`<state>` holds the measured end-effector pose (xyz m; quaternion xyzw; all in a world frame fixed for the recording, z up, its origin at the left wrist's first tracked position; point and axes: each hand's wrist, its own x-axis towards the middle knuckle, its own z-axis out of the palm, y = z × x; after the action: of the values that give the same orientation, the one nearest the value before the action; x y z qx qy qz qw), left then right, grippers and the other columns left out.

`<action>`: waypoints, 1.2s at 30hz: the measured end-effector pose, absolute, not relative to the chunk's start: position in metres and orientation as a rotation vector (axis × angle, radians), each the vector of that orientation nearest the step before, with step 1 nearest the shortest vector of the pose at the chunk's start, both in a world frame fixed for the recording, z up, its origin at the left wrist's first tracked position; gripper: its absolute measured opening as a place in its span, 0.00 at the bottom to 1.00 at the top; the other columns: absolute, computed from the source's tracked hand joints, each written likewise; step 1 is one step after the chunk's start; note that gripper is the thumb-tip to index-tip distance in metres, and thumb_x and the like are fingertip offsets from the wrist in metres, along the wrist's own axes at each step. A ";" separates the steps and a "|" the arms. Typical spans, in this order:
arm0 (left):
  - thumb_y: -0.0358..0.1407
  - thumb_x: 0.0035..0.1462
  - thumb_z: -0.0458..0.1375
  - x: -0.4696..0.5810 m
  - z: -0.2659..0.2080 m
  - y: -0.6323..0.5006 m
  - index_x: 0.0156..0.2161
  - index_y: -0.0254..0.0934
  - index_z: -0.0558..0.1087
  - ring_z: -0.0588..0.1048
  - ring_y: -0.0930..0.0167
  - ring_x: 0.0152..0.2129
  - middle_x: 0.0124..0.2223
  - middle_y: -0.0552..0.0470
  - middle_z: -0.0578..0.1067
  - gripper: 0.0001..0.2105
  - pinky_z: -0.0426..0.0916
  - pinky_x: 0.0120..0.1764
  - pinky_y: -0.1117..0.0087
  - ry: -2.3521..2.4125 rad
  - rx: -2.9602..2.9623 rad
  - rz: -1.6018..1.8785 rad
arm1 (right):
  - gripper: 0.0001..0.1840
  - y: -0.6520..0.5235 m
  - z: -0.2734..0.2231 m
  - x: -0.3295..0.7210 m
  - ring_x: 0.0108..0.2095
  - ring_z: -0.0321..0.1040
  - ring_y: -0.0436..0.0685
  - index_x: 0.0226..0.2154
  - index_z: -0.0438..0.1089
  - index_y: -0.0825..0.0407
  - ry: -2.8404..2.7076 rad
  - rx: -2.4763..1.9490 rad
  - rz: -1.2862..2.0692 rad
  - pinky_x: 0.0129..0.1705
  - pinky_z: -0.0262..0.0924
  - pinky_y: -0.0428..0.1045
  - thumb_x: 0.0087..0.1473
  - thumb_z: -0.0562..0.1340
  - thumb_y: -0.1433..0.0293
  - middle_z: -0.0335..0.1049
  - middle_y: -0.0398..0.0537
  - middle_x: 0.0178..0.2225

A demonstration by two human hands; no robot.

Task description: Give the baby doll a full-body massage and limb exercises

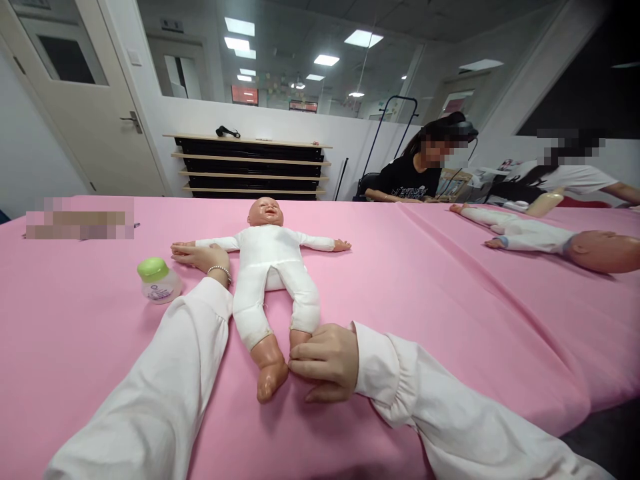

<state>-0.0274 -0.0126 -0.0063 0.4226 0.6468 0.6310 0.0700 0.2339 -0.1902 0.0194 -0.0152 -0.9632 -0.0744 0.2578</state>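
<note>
Here, gripping the face-up doll (pixel 270 247) on pink cloth (pixel 425 300) by one foot with right hand (pixel 327 363); touching its arm with left hand (pixel 200 259), cannot tell whether closed, near green-lidded jar (pixel 159 285) of unclear contents.

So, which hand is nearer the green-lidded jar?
Left. The left hand is just beyond and right of the jar; the right hand is farther off, by the doll's feet.

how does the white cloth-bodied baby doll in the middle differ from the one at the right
The white cloth-bodied middle doll lies feet toward the camera; the white blue-trimmed right doll lies crosswise, head rightward. The middle doll's cuffs are plain white; the right doll's visible cuff is bluish. Both have white bodies.
</note>
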 end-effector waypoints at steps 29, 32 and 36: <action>0.38 0.59 0.43 0.002 0.026 -0.160 0.57 0.39 0.56 0.53 0.64 0.57 0.58 0.45 0.57 0.21 0.49 0.58 0.56 1.648 1.936 1.548 | 0.07 -0.108 0.004 0.245 0.36 0.69 0.50 0.31 0.65 0.54 -0.755 -1.099 1.275 0.41 0.65 0.47 0.54 0.53 0.70 0.69 0.49 0.37; 0.37 0.60 0.41 -0.002 0.019 -0.200 0.55 0.44 0.59 0.57 0.67 0.55 0.57 0.48 0.60 0.18 0.54 0.56 0.58 1.364 2.286 1.350 | 0.08 -0.093 0.008 0.246 0.39 0.69 0.51 0.35 0.64 0.56 -0.659 -1.123 1.401 0.45 0.64 0.48 0.55 0.53 0.70 0.68 0.53 0.40; 0.37 0.60 0.42 -0.007 0.014 -0.219 0.52 0.46 0.63 0.57 0.65 0.55 0.57 0.48 0.61 0.17 0.54 0.55 0.56 1.064 2.632 1.113 | 0.14 -0.067 0.013 0.243 0.46 0.66 0.55 0.41 0.60 0.60 -0.524 -1.082 1.560 0.47 0.64 0.50 0.56 0.51 0.67 0.63 0.62 0.46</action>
<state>-0.0074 -0.2188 0.0141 0.8623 0.3485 0.3646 0.0462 0.2431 -0.0667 0.0132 -0.4578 -0.2215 0.6599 0.5530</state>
